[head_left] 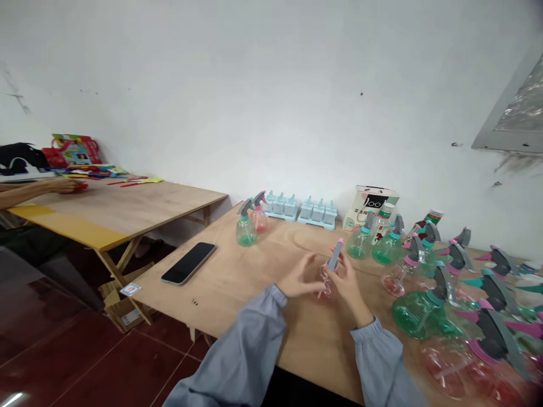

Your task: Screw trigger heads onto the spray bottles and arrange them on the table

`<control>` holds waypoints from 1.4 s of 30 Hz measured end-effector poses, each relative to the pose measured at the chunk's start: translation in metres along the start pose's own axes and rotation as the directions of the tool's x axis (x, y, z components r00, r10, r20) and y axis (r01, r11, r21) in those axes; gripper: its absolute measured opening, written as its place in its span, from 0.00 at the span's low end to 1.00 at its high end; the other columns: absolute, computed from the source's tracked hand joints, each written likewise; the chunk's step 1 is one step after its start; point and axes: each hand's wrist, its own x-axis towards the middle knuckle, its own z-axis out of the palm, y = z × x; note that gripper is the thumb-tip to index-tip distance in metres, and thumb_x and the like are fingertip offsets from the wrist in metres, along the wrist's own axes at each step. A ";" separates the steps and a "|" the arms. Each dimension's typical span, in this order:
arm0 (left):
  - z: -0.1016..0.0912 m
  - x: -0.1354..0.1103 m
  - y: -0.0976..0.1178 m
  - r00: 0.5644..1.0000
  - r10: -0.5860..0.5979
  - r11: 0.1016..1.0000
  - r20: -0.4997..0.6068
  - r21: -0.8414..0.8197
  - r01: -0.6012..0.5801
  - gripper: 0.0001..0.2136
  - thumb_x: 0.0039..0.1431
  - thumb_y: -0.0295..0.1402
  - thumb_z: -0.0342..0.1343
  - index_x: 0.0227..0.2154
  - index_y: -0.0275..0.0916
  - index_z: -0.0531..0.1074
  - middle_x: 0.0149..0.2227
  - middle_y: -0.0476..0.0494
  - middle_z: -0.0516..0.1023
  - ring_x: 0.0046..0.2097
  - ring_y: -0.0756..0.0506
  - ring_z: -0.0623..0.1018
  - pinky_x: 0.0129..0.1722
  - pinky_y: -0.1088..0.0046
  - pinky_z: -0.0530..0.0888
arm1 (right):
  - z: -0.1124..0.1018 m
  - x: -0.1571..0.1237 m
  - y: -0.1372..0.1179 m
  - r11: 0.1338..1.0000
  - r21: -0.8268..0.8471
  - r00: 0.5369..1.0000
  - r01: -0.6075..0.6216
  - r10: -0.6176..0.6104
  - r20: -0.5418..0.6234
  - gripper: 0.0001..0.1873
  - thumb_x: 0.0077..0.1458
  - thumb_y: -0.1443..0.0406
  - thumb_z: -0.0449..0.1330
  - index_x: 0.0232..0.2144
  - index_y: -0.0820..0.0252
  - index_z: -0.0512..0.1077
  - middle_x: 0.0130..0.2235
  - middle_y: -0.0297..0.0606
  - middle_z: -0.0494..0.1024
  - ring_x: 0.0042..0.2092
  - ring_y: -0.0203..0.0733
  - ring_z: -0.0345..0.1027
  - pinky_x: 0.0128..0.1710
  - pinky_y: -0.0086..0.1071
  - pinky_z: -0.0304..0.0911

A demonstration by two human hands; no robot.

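Both my hands meet over the middle of the wooden table point(237, 282). My left hand point(300, 278) cups the clear pink body of a small spray bottle point(327, 281) from the left, fingers curled on it. My right hand point(348, 282) grips the same bottle's grey trigger head with the pink tip, which points up and away. Grey sleeves cover both forearms.
A black phone point(189, 263) lies at the table's left. Two finished spray bottles point(251, 221) stand at the back, with light blue ice-pop moulds point(300, 209) and a white carton point(370, 207). Several green and pink spray bottles point(445, 294) crowd the right. Another person's hand point(63, 185) rests on the left table.
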 end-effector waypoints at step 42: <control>-0.046 0.021 -0.031 0.963 -0.170 0.678 -0.211 0.683 0.270 0.36 0.54 0.50 0.64 0.61 0.39 0.62 0.53 0.34 0.73 0.57 0.35 0.74 0.56 0.57 0.69 | -0.006 -0.017 -0.039 0.996 -0.044 0.965 -0.077 0.063 -0.256 0.23 0.44 0.49 0.69 0.36 0.56 0.71 0.32 0.35 0.78 0.35 0.45 0.73 0.39 0.40 0.69</control>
